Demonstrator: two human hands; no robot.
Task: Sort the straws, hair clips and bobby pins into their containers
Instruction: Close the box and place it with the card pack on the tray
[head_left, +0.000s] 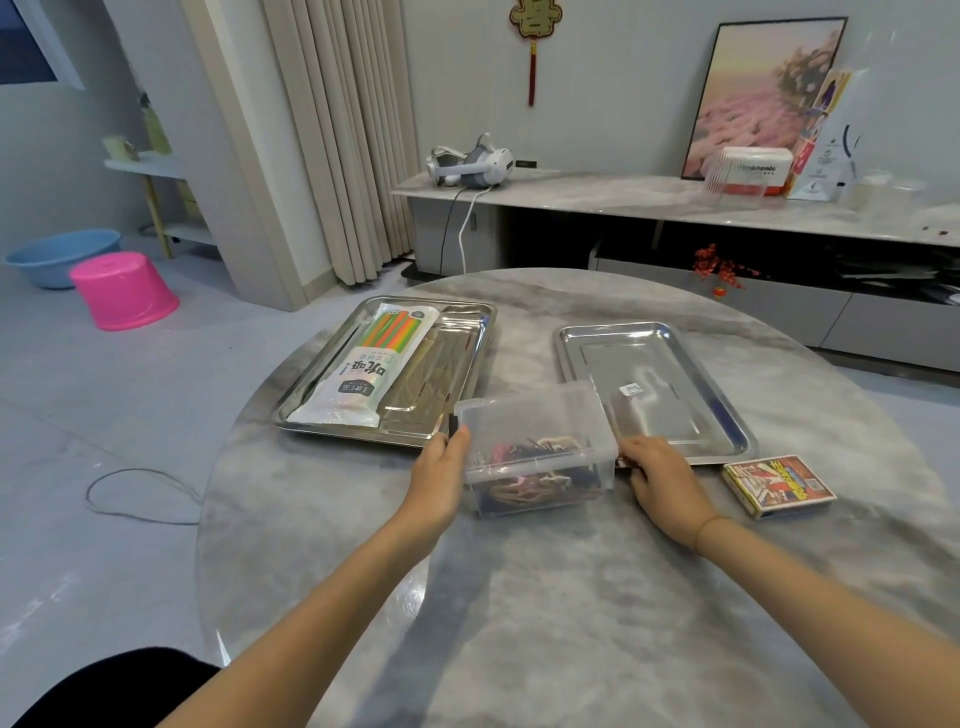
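A clear lidded plastic box (535, 431) with hair clips and bobby pins inside stands on the marble table between two steel trays. My left hand (441, 478) grips its left end, thumb on the lid edge. My right hand (657, 475) grips the right end at the latch. The left tray (457, 332) holds a white bag of coloured straws (363, 364). The right tray (670, 379) bears only a small sticker.
A small colourful card box (779, 486) lies right of my right hand. The round table's edge (244, 415) curves on the left. Beyond it a pink stool (124, 291) and a blue basin (57, 254) stand on the floor, and a cable (135, 493) lies there.
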